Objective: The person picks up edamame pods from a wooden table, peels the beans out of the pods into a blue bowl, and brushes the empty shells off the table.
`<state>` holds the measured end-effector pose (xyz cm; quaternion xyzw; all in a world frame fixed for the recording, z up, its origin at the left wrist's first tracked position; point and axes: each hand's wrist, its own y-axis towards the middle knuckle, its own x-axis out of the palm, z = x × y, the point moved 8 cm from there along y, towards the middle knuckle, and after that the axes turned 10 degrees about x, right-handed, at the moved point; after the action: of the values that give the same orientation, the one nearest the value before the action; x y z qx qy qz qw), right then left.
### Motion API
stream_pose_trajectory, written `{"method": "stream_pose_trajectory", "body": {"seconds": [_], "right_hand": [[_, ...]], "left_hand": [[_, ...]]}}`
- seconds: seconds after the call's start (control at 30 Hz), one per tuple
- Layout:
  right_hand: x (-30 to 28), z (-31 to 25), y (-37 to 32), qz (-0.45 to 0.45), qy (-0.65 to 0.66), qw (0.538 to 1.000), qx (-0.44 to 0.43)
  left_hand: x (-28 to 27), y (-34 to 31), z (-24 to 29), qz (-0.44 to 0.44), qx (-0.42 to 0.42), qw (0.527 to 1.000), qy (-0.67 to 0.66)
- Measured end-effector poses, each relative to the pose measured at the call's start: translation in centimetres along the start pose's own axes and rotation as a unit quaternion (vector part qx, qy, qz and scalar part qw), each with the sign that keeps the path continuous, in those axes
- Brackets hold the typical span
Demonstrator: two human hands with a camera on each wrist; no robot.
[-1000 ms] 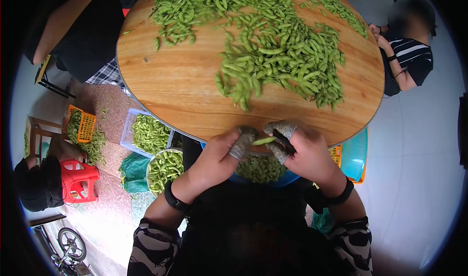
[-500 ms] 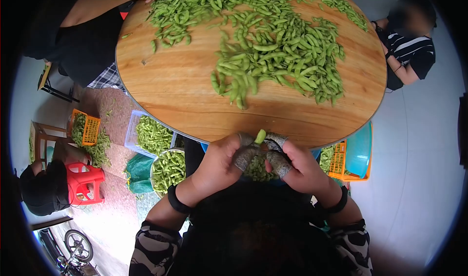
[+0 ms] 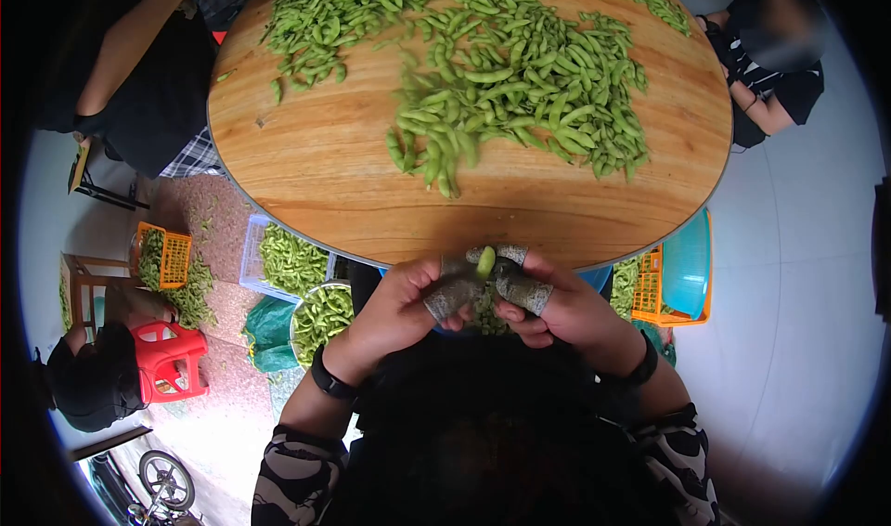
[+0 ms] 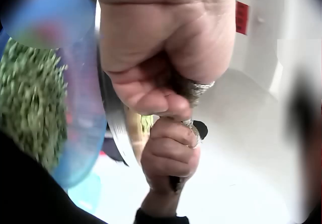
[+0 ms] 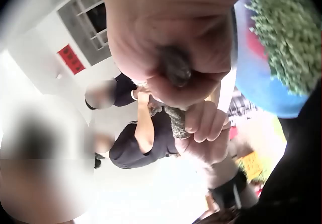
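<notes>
In the head view both hands meet just below the near edge of the round wooden table [image 3: 306,187]. Grey sleeves cover the tips of several fingers. My left hand [image 3: 408,294] pinches a green soybean pod [image 3: 486,262], which stands up between the two hands. Close against it, my right hand [image 3: 557,294] has its fingers curled round a dark tool [image 5: 177,65], whose rounded end shows in the palm in the right wrist view. The tool's working end is hidden. Beneath the hands is a blue basin [image 4: 83,113] with small green pods.
A large heap of soybean pods [image 3: 520,90] covers much of the table. At left stand a lilac crate [image 3: 249,257], a bowl of pods [image 3: 323,322] and a red stool [image 3: 172,359]. An orange crate [image 3: 648,294] is at right. Other people sit around the table.
The pod has turned from lying sideways to standing upright between the hands. The hands have drawn together and remain at the table's edge; the head view has shifted slightly.
</notes>
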<state>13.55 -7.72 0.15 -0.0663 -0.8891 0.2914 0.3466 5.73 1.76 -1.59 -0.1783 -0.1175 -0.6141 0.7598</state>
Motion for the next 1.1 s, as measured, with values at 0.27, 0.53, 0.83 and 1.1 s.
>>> {"method": "stream_pose_trajectory", "body": {"seconds": [0.27, 0.53, 0.83, 1.1], "right_hand": [[-0.7, 0.8, -0.1, 0.084, -0.167, 0.980, -0.070], [-1.5, 1.2, -1.8, 0.077, -0.150, 0.985, -0.038], [-0.5, -2.4, -2.3, 0.263, -0.513, 0.751, -0.323], [-1.4, 0.0, -2.6, 0.228, -0.528, 0.783, -0.235]], "left_hand": [[2.6, -1.1, 5.0, 0.082, 0.319, 0.673, 0.662], [0.2, -0.7, -0.1, 0.022, 0.047, 0.998, 0.040], [1.5, -1.9, 0.9, 0.012, 0.139, 0.955, 0.262], [0.0, -2.7, -1.5, 0.048, 0.026, 0.987, 0.154]]}}
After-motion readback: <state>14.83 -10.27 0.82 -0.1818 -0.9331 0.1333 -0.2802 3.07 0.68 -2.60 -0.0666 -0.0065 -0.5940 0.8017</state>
